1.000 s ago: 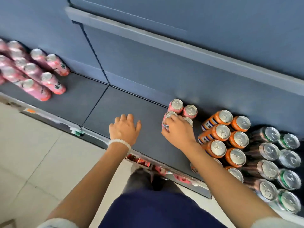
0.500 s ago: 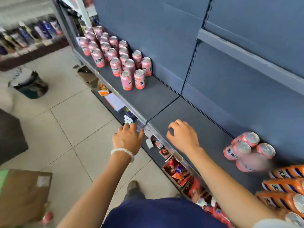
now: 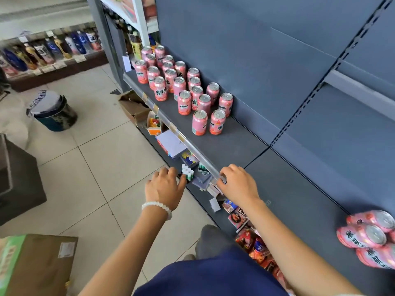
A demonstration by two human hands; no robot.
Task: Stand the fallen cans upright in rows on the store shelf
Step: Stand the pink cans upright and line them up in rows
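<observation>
A second ago the right hand (image 3: 239, 184) was closed round a pink can in the small cluster (image 3: 369, 238); now it holds nothing, its fingers loosely curled over the front rail (image 3: 192, 149) of the store shelf (image 3: 299, 199), near the picture's centre; the left hand (image 3: 164, 189) hovers empty and relaxed at about 8 o'clock of it, out over the floor tiles (image 3: 111, 159); the view has swung left, so that cluster now sits blurred at 4 o'clock, at the frame's edge, whether upright or tilted hard to tell; the larger group of pink cans (image 3: 188, 90) has come into view at 12 o'clock, standing upright in loose, uneven rows; the judgement is that one can has been set down and attention is turning to that far group, either to fetch from it or to straighten it.
</observation>
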